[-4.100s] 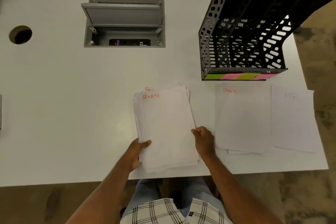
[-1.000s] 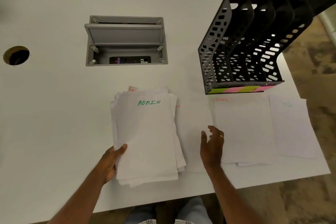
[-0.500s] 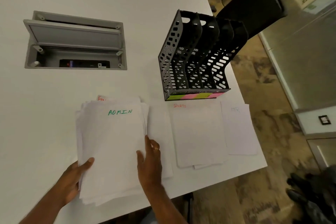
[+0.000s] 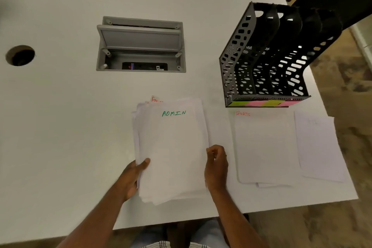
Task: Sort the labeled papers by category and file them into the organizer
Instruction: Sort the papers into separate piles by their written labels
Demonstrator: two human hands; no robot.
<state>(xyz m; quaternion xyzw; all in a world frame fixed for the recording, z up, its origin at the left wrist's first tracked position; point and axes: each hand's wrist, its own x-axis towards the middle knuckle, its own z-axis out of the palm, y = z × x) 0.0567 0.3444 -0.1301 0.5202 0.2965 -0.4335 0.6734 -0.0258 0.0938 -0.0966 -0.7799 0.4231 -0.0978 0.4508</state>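
— White surface all over; what sits at its far left?

— A round cable hole, and further right a grey recessed power box with its lid tipped up.

— And the hands?

— The left hand grips the lower left edge of the paper stack, thumb laid on top and the other fingers tucked beneath. That stack lies near the front edge, roughly in the middle. Its top sheet reads "ADMIN" in green, and a red-lettered sheet peeks out behind it.

— The right hand?

— The right hand is at the stack's right edge with its fingers curled. It looks to be pinching the edge of the top sheet, though blur makes that hard to confirm.

— Further right?

— A pile headed "SPORTS" in red lies flat, with a lower sheet poking out at the bottom. Just beside it is a single sheet whose faint heading I cannot read. Behind both stands the black mesh organizer, four slots, with green and pink sticky labels along its front lip.
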